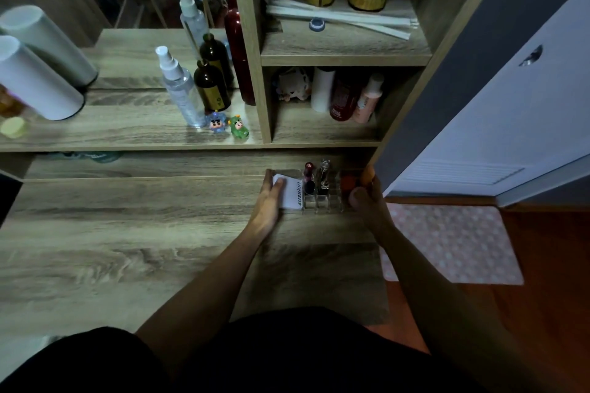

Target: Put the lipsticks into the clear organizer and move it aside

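The clear organizer [321, 201] stands on the wooden table top near its back right corner. A white box [292, 191] fills its left end. Two dark lipsticks [309, 177] [324, 177] stand upright in the middle slots. An orange-red item [348, 183] sits in the right end. My left hand [269, 198] grips the organizer's left side, fingers over the white box. My right hand [367, 195] holds its right side, thumb in front.
Behind the organizer runs the raised shelf [127, 137] with spray bottles [180, 89], dark bottles and two small figurines [228, 126]. Cubbies hold bottles [344, 96] at the right. The table's right edge drops to a pink dotted mat [453, 242] on the floor.
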